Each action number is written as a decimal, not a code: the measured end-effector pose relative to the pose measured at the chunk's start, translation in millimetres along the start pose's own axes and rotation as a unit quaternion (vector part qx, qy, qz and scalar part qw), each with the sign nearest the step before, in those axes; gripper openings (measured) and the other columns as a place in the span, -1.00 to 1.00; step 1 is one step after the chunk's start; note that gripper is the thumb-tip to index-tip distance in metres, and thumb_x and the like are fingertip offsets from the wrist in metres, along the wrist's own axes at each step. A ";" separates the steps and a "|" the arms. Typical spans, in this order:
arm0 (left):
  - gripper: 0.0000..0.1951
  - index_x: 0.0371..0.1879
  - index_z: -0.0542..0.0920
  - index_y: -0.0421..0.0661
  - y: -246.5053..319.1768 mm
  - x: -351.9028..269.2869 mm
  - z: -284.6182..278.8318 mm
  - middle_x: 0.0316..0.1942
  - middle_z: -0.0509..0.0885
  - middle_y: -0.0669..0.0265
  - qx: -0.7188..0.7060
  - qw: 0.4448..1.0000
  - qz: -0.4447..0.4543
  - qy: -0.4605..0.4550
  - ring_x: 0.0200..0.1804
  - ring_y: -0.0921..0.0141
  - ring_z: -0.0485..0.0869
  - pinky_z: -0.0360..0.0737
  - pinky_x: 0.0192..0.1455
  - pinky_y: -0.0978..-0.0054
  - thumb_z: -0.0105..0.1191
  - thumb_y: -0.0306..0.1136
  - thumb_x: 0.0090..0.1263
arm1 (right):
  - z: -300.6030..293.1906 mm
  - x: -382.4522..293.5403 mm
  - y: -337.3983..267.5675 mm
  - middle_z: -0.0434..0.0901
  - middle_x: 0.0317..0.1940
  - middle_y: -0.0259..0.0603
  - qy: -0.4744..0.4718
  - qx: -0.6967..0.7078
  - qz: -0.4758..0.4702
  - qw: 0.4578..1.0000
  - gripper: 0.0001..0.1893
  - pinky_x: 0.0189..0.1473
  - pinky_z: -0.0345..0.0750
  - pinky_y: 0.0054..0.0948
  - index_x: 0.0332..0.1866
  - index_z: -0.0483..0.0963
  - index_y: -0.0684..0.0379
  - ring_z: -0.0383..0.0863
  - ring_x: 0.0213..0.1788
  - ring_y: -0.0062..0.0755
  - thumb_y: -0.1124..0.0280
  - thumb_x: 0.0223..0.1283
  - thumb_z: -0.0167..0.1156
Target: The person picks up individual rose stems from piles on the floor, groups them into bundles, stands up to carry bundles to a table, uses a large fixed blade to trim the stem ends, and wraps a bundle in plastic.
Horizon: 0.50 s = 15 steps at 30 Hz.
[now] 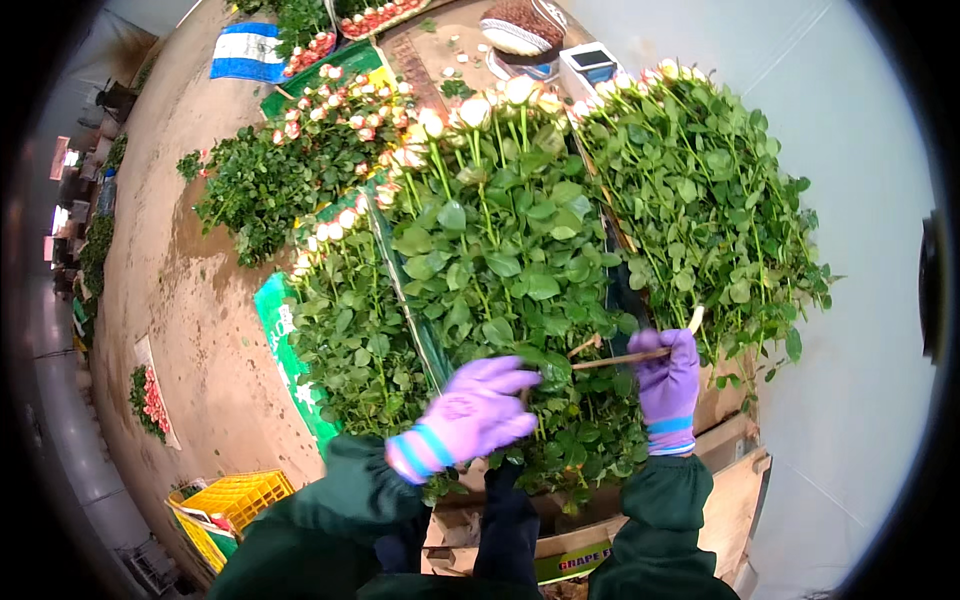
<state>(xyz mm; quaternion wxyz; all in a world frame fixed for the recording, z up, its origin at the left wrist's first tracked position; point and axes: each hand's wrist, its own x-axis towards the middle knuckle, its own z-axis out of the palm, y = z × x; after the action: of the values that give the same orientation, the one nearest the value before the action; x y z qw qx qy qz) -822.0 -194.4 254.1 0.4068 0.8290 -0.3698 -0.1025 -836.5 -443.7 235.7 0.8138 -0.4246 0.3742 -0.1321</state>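
My right hand (670, 394), in a purple glove, grips a thin brown stick-like tool (615, 361). Above the fist a pale, curved end (697, 319) sticks out, apparently part of the same tool. The tool's other end points left over the leaves, near a small brown forked piece (585, 346). My left hand (480, 409), gloved alike and blurred, hovers over the lower stems with its fingers apart; nothing shows in it. Beneath both hands lies the middle bed of long-stemmed cut roses (502, 262), their pale blooms at the far end.
More roses lie to the right (697, 195) and left (352, 330), separated by dark dividers. Pink-edged roses (300, 165) rest farther off on the floor. A white device (589, 66) and a brown shoe (525, 28) are beyond. A yellow crate (247, 499) stands lower left.
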 end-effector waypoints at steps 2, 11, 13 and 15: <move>-0.60 -0.66 0.44 -0.11 3.0 5.5 24.3 -0.39 0.66 0.35 -0.241 0.962 -0.122 -0.048 -0.19 0.36 0.58 0.53 -0.06 0.33 0.07 -0.14 0.41 | -2.0 6.6 -10.9 0.40 -0.72 -0.40 -0.147 -0.035 0.034 0.988 -0.71 -0.38 0.55 -0.47 -0.29 0.43 0.21 0.38 -0.68 -0.58 0.17 0.38 0.08; -0.50 -0.79 0.49 0.01 -95.3 -39.0 61.6 -0.75 0.51 0.26 0.121 0.963 -0.140 -0.195 -0.57 0.15 0.55 0.45 -0.27 0.19 -0.11 -0.04 0.44 | -58.5 81.3 -15.4 0.20 -0.82 -0.45 -0.018 -0.270 0.033 0.962 -0.77 -0.58 0.49 -0.46 -0.38 0.46 0.25 0.13 -0.83 -0.60 0.34 0.35 0.04; -0.47 -0.76 0.51 -0.04 -95.0 -47.3 68.5 -0.71 0.53 0.19 0.136 0.957 -0.156 -0.203 -0.55 0.09 0.54 0.42 -0.38 0.20 -0.11 0.03 0.44 | -68.5 79.6 -2.8 0.23 -0.81 -0.43 0.018 -0.263 0.028 0.964 -0.77 -0.57 0.49 -0.46 -0.39 0.46 0.24 0.16 -0.83 -0.59 0.33 0.35 0.05; -0.44 -0.75 0.51 -0.10 -81.3 -45.5 62.4 -0.74 0.49 0.19 -0.022 0.952 -0.271 -0.142 -0.60 0.17 0.51 0.45 -0.38 0.25 -0.09 0.07 0.43 | -67.8 68.3 -4.2 0.30 -0.79 -0.41 0.021 -0.211 -0.006 0.977 -0.75 -0.54 0.50 -0.46 -0.39 0.48 0.25 0.22 -0.83 -0.57 0.31 0.37 0.06</move>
<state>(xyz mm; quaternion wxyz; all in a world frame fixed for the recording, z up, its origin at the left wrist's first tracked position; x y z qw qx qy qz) -840.4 -167.9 146.7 0.3249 0.8659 -0.1825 -0.3338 -838.1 -522.8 180.7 0.6973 -0.5860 0.4078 -0.0636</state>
